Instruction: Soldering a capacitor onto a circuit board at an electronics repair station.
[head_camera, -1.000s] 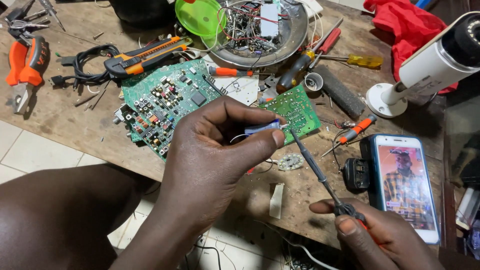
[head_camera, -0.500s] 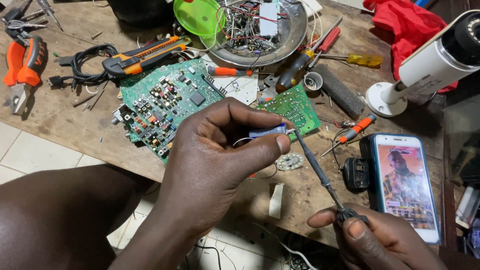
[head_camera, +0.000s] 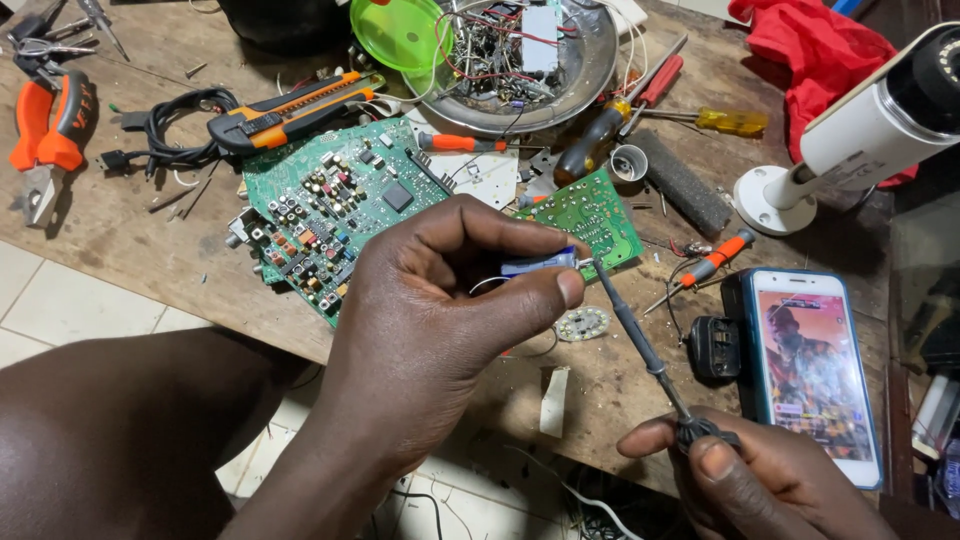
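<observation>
- Our left hand (head_camera: 430, 330) pinches a small blue-and-white cylindrical component (head_camera: 538, 264) between thumb and forefinger, held above the tabletop (head_camera: 130, 235) edge.
- Our right hand (head_camera: 745, 480) has its grip closed on a soldering iron (head_camera: 640, 340), whose tip meets the component's end.
- Just behind lie a small green circuit board (head_camera: 600, 215) and a larger one (head_camera: 330, 210).
- A smartphone (head_camera: 815, 365) with its screen lit lies right of the iron.

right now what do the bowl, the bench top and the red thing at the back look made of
Bowl: looks like metal, probably steel; grey, shiny, with bright glints on the rim.
Bench top: seems bare wood or board; brown, matt, scuffed and stained.
Red thing: cloth; soft folds and creases, no shine.
</observation>
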